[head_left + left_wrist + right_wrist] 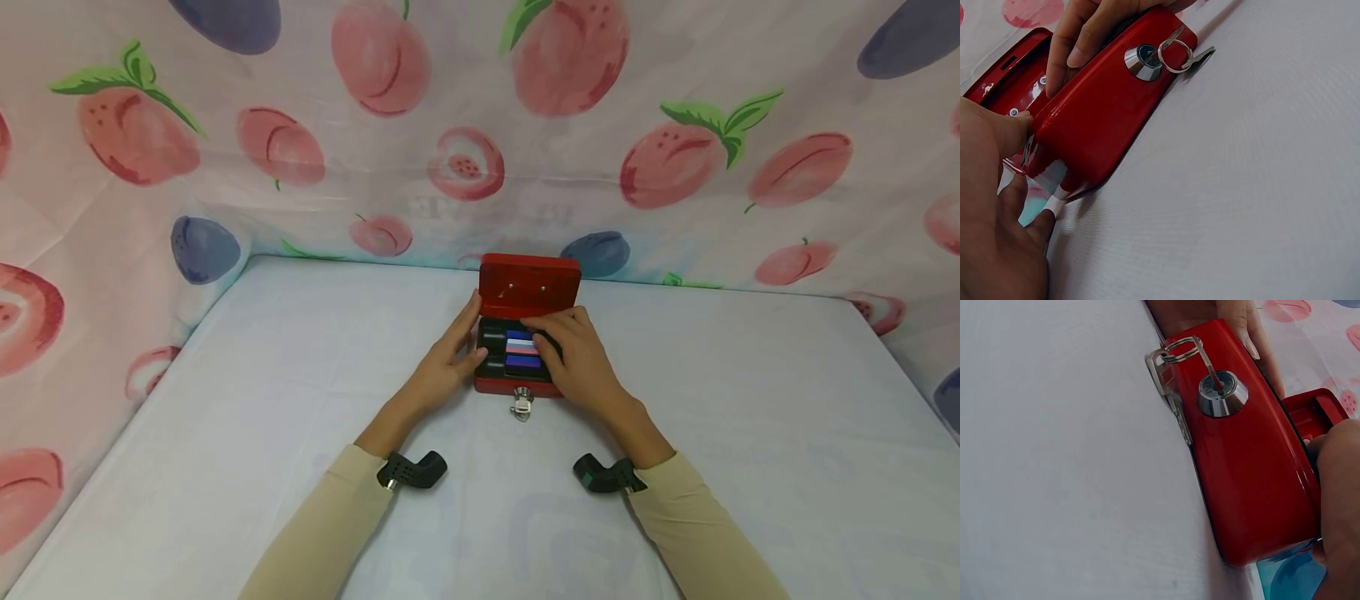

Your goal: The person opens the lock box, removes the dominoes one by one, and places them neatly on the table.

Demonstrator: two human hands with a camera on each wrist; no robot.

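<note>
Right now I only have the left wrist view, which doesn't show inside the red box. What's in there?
Observer: Blue and pale strips lie in the black tray of the box.
Operator: Where's the right hand against those?
Observer: The head view puts its thumb at their right end; whether it presses on them, I can't tell.
Operator: And what's worn by the wrists?
Observer: A black device at each.

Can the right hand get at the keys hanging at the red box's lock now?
Probably yes: the right hand is over the open red box, close to the lock, and nothing covers the keys hanging outside. It may need to leave the box first.
</note>
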